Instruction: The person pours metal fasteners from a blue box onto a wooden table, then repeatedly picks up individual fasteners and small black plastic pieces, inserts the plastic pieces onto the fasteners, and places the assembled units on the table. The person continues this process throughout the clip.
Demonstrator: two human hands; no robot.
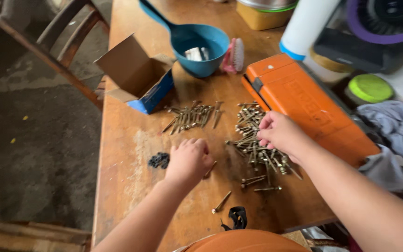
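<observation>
Nearest the camera, a rounded orange shape (243, 240) filled the bottom edge, with a small black strap (237, 217) and one stray screw (221, 202) lying just beyond it on the wooden tabletop (127, 154).

The work in hand looked like sorting screws. The left hand (190, 161) was curled shut, knuckles up, apparently over a screw whose tip showed just beside its fingers; what else it held could not be told. A cluster of small black pieces (159, 160) lay just to its left. The right hand (280, 133) rested on the loose pile of screws (257, 149), fingers drawn together as if pinching one out; the grip itself was hidden. A tidier row of screws (193, 115) lay farther up the tabletop, apart from the pile. Judged from this, the next move called for a fine pinch to lift one screw free without scattering its neighbours.

As for containers: the open cardboard box (138, 74) lay on its side, and its visible interior looked empty. The blue scoop (200, 49) held a few metal bits. The orange case (304, 105), touching the pile's far edge, was closed.
</observation>
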